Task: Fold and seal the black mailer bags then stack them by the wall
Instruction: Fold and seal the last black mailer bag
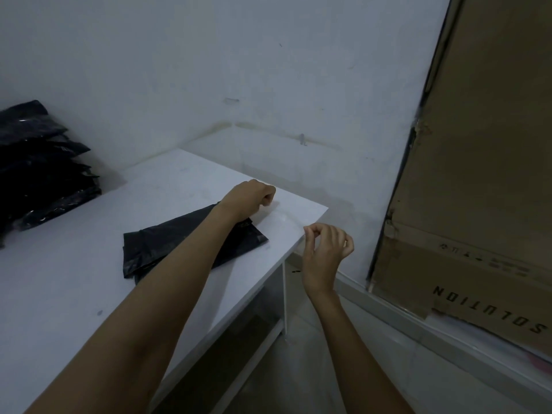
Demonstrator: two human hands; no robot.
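A folded black mailer bag (167, 246) lies flat on the white table (74, 279), near its right end. My left forearm crosses over the bag. My left hand (251, 195) is curled in a fist just beyond the bag's far corner. My right hand (325, 252) hovers off the table's right edge, thumb and forefinger pinched together. A faint clear strip (283, 218) arcs from the left fist to the right fingertips. It is thin and hard to make out. A stack of several sealed black mailer bags (38, 168) leans against the wall at the far left.
The white wall (239, 70) runs behind the table. A large brown cardboard box (478, 174) stands tilted at the right, beyond a gap of floor. An open shelf space (239, 333) lies under the table's right end.
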